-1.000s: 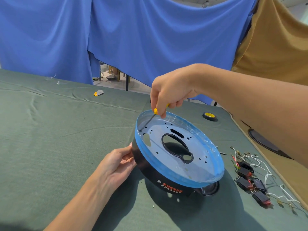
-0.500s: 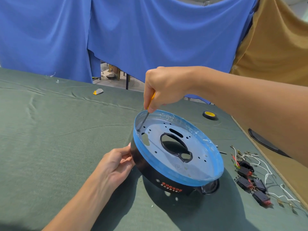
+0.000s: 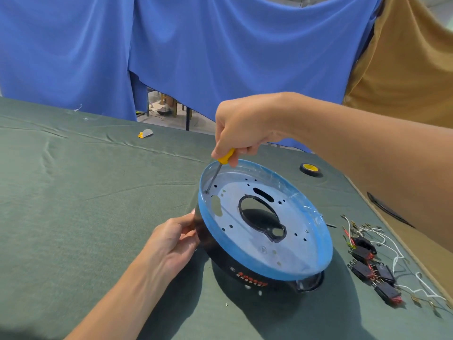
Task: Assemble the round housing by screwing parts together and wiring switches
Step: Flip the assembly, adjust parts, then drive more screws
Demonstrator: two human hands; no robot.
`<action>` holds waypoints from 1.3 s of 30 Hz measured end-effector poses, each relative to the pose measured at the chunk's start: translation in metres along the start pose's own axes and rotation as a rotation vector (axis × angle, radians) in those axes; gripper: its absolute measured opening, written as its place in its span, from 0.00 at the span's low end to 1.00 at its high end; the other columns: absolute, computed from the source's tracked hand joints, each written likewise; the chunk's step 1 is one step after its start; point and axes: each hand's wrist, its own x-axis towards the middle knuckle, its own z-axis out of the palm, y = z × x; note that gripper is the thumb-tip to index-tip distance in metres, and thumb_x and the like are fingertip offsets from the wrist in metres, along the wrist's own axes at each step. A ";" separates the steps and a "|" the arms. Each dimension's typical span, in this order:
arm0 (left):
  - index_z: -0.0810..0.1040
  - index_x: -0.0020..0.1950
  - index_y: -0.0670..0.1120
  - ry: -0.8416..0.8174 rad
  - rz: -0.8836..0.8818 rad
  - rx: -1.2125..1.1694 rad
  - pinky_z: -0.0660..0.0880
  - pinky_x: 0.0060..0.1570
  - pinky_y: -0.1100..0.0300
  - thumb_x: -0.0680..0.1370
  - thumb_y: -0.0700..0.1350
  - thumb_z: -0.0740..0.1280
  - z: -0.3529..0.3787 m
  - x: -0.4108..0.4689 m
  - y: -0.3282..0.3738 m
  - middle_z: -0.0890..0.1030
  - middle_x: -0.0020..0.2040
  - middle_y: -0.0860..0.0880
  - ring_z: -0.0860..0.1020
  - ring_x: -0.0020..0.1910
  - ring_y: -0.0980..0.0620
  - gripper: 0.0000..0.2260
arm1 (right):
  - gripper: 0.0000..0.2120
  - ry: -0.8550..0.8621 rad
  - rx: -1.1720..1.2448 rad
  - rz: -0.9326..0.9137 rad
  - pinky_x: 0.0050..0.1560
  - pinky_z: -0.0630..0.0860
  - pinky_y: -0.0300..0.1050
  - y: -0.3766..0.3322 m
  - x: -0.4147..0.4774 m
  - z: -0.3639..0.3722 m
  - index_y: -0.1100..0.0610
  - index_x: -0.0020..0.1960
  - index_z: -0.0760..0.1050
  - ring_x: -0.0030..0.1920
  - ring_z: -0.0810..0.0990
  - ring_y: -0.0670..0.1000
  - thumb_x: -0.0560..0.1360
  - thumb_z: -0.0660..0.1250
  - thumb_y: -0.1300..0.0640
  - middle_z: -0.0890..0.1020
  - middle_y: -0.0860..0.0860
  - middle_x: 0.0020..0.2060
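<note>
Grips screwdriver in curled right hand, tip at a hole inside rim of round housing; clasps its black wall in left hand, fingers bent

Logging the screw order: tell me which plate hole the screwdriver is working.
The small hole at the plate's far-left edge, just beyond the oval slot; the screwdriver's tip sits there, other holes stand free.

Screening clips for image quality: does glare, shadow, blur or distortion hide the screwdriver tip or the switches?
Head view: sharp, evenly lit; the tip of the yellow-handled screwdriver shows clearly inside the round black housing with blue-filmed rim. Head view: soft shadow on the green table cloth near it hides nothing. Head view: wide-angle stretching at the edges; black rocker switches legible.
</note>
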 end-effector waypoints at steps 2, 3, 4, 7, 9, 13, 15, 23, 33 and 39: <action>0.74 0.65 0.31 -0.013 0.005 -0.036 0.76 0.61 0.45 0.79 0.32 0.63 -0.002 0.003 -0.001 0.78 0.56 0.36 0.79 0.55 0.42 0.14 | 0.13 0.053 -0.088 -0.030 0.19 0.63 0.29 0.003 -0.003 0.007 0.60 0.35 0.78 0.19 0.69 0.45 0.77 0.67 0.56 0.80 0.48 0.23; 0.74 0.65 0.31 -0.015 0.017 -0.045 0.76 0.62 0.46 0.80 0.34 0.64 -0.002 0.004 -0.001 0.77 0.55 0.37 0.78 0.55 0.43 0.15 | 0.13 0.074 -0.133 -0.049 0.18 0.63 0.29 0.004 -0.004 0.011 0.59 0.35 0.78 0.19 0.70 0.45 0.77 0.66 0.55 0.80 0.47 0.23; 0.75 0.64 0.31 -0.014 0.031 -0.025 0.76 0.62 0.46 0.80 0.39 0.66 -0.004 0.004 -0.001 0.77 0.55 0.38 0.78 0.54 0.44 0.16 | 0.13 0.084 -0.173 -0.067 0.19 0.65 0.29 0.004 -0.004 0.015 0.59 0.36 0.79 0.21 0.72 0.46 0.77 0.66 0.53 0.81 0.46 0.24; 0.82 0.53 0.33 -0.058 0.059 0.148 0.81 0.41 0.51 0.74 0.60 0.70 -0.006 0.003 0.000 0.83 0.48 0.38 0.83 0.42 0.44 0.29 | 0.12 0.055 -0.242 -0.102 0.21 0.67 0.30 0.003 -0.005 0.019 0.58 0.42 0.82 0.25 0.75 0.46 0.76 0.66 0.51 0.84 0.47 0.32; 0.83 0.50 0.36 -0.108 0.082 0.207 0.80 0.34 0.55 0.67 0.66 0.71 -0.007 -0.001 0.000 0.85 0.45 0.39 0.84 0.38 0.45 0.33 | 0.11 0.015 -0.301 -0.126 0.21 0.68 0.31 0.000 -0.006 0.020 0.58 0.47 0.82 0.30 0.77 0.48 0.76 0.67 0.50 0.85 0.50 0.38; 0.83 0.48 0.38 -0.116 0.143 0.248 0.81 0.36 0.54 0.63 0.62 0.75 -0.004 -0.005 -0.001 0.85 0.45 0.39 0.84 0.38 0.45 0.28 | 0.08 0.042 -0.448 -0.202 0.27 0.70 0.37 -0.004 -0.001 0.027 0.55 0.51 0.81 0.41 0.79 0.49 0.73 0.71 0.54 0.84 0.51 0.46; 0.82 0.49 0.38 -0.111 0.151 0.244 0.81 0.33 0.55 0.63 0.59 0.76 -0.005 -0.004 -0.002 0.85 0.44 0.40 0.84 0.38 0.45 0.27 | 0.07 0.088 -0.481 -0.253 0.27 0.69 0.35 -0.004 0.001 0.030 0.54 0.51 0.82 0.37 0.74 0.42 0.73 0.71 0.55 0.83 0.49 0.43; 0.80 0.47 0.39 -0.099 0.178 0.251 0.80 0.37 0.53 0.71 0.54 0.72 -0.003 -0.003 -0.007 0.84 0.34 0.45 0.83 0.31 0.50 0.18 | 0.07 0.078 -0.550 -0.312 0.28 0.66 0.24 -0.009 0.014 0.031 0.56 0.46 0.84 0.34 0.72 0.45 0.75 0.68 0.56 0.79 0.45 0.31; 0.79 0.52 0.38 -0.093 0.185 0.230 0.81 0.36 0.53 0.72 0.52 0.72 -0.003 -0.004 -0.009 0.86 0.42 0.42 0.85 0.37 0.47 0.19 | 0.07 -0.124 0.031 0.134 0.20 0.60 0.34 -0.014 0.038 0.026 0.65 0.41 0.75 0.21 0.63 0.47 0.77 0.63 0.66 0.81 0.59 0.34; 0.79 0.52 0.37 -0.087 0.180 0.230 0.83 0.37 0.52 0.74 0.52 0.72 -0.004 -0.002 -0.010 0.86 0.44 0.39 0.84 0.37 0.47 0.18 | 0.04 -0.172 0.288 0.347 0.17 0.63 0.30 -0.007 0.042 0.022 0.65 0.48 0.74 0.16 0.65 0.43 0.79 0.61 0.65 0.79 0.58 0.35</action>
